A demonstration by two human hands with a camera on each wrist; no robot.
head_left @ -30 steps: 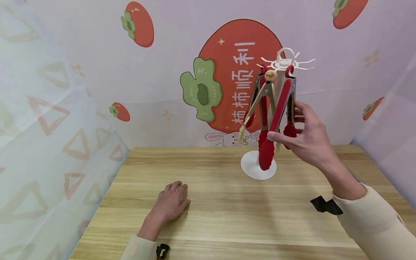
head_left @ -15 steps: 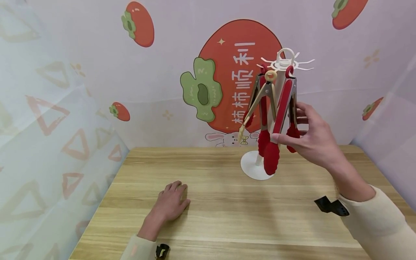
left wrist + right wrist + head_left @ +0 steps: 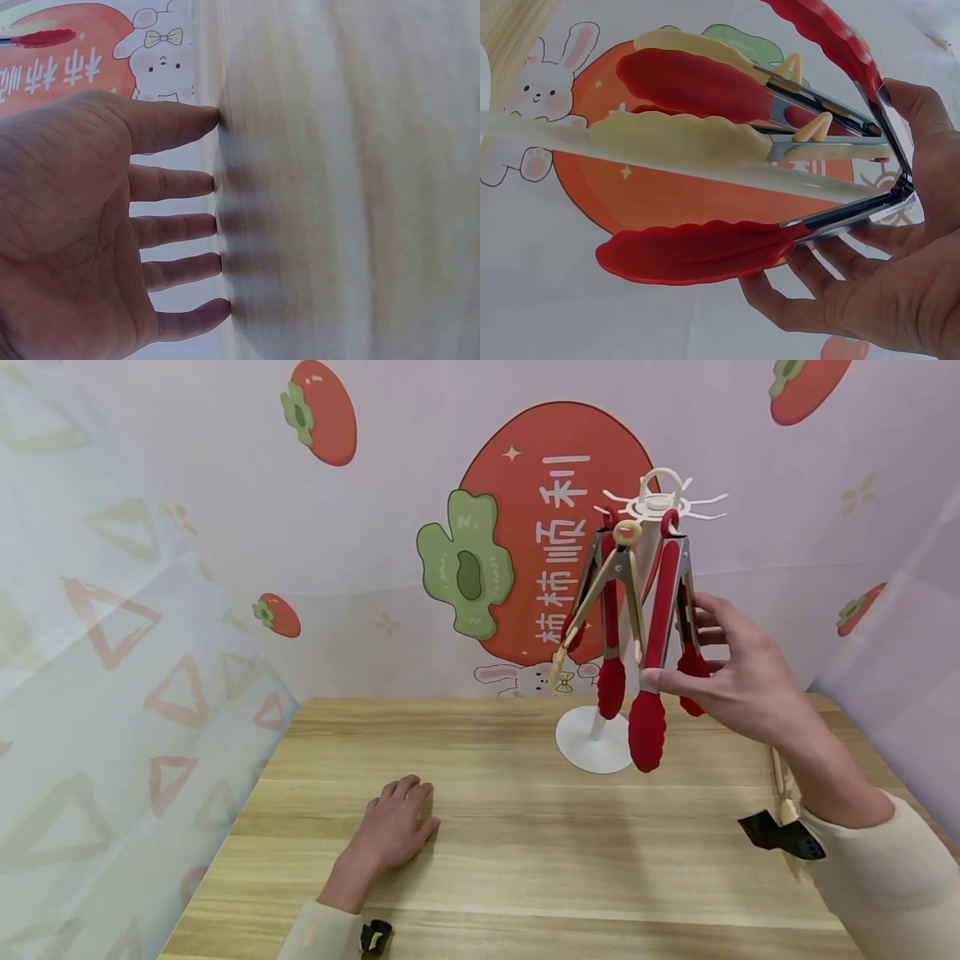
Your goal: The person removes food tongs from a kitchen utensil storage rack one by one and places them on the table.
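Observation:
My right hand (image 3: 746,681) grips a pair of red-tipped tongs (image 3: 662,610), thumb on one arm and fingers round the other. The tongs' red ring is up at a hook of the white hanging stand (image 3: 592,747), and their jaws are spread apart, as the right wrist view shows with the lower red tip (image 3: 697,251). Beside them on the stand hang cream tongs (image 3: 591,599) and another red pair (image 3: 611,689). My left hand (image 3: 395,827) rests on the table, fingertips and thumb touching the wood, holding nothing.
On the wooden table (image 3: 510,852), a thin cream utensil (image 3: 788,811) lies partly hidden under the right forearm. A patterned cloth wall (image 3: 375,568) stands behind the table, with more cloth at both sides. Several unused white hooks (image 3: 705,504) stick out from the stand's top.
My right hand has moved right and slightly down, swinging the red tongs' lower end to the right. The cream utensil beneath the forearm has come into view. The left hand has stayed still.

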